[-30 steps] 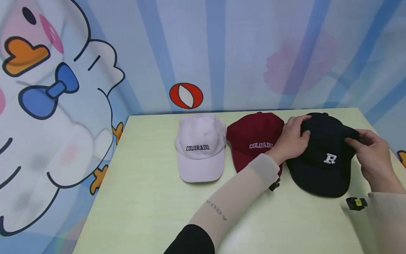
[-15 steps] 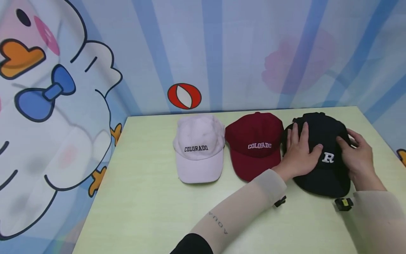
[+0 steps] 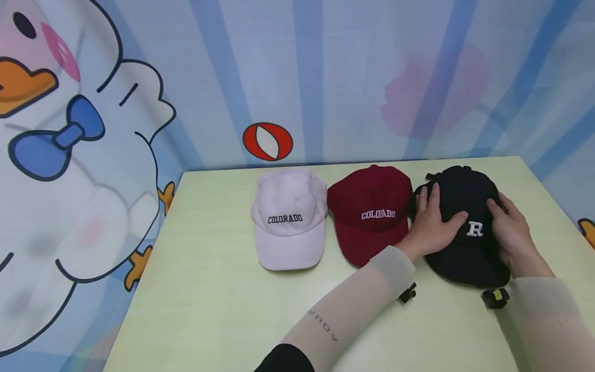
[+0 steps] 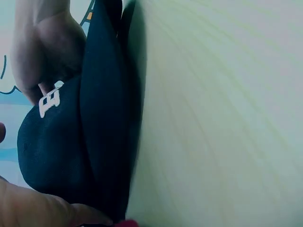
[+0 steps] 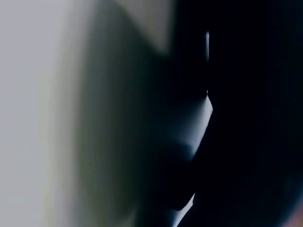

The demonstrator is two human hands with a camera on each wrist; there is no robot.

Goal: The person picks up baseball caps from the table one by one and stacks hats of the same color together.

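The black baseball cap (image 3: 465,199) with a white letter R lies at the right of the table in the head view, brim toward me. My left hand (image 3: 429,227) rests on its left side, fingers straight and thumb spread toward the R. Along the cap's right side, my right hand (image 3: 516,237) grips it, thumb on the front; its other fingers are partly hidden. In the left wrist view, the cap's brim (image 4: 106,109) stands beside the tabletop. The right wrist view is mostly dark and blurred.
A dark red COLORADO cap (image 3: 372,194) sits just left of the black one, partly behind my left wrist. Farther left lies a pale lilac COLORADO cap (image 3: 290,248). The pale yellow table (image 3: 209,310) meets a cartoon-printed backdrop (image 3: 348,77) at its far edge.
My left hand has moved from the black cap's upper left edge down onto its side. My right hand has shifted left, and the cap's pulled-out right side has moved inward.
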